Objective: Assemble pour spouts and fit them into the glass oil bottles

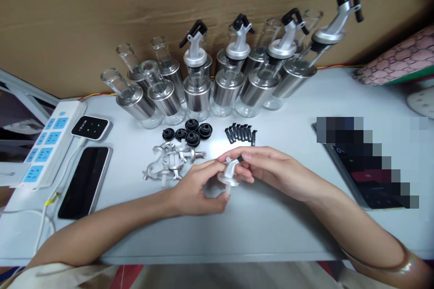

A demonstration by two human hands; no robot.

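My left hand (195, 189) is closed around a silver bottle pourer (230, 175), fingers behind it and thumb at its lower stem. The pourer is tilted, with its spout toward the upper right. My right hand (276, 167) pinches a small black piece (241, 159) at the spout's tip; whether it is fixed there I cannot tell. Left of my hands lies a pile of silver pourer parts (172, 160). Behind it sit several round black stoppers (192, 138). A row of small black levers (239, 132) lies beyond my right fingers.
Glass bottles with metal sleeves (198, 92) stand in rows at the back, several topped with silver-and-black pourers (238, 47). At left are a power strip (50, 140), a small black-and-white device (91, 127), a phone (84, 183) and cables. A dark screen device (359, 167), partly blurred, lies right.
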